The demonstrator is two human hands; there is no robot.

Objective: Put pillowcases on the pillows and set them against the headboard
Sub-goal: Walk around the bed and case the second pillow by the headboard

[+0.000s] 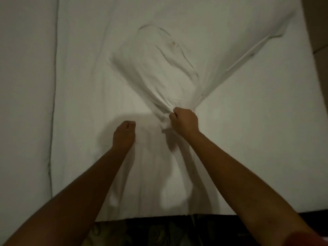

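A white pillow [156,68] lies on the bed, bunched and wrinkled inside a white pillowcase [159,174] that trails toward the near edge. My right hand [184,121] is a closed fist gripping the gathered cloth at the pillow's near end. My left hand [124,135] rests on the flat pillowcase fabric just to the left, fingers curled, pinching the cloth edge. A second white pillow [230,32] lies at the upper right, one corner drawn toward my right fist.
A white sheet [79,86] covers the mattress. A seam [53,103] runs down the left side. A dark patterned floor [142,231] shows below the bed's near edge. A brown surface [317,23] sits at the far right.
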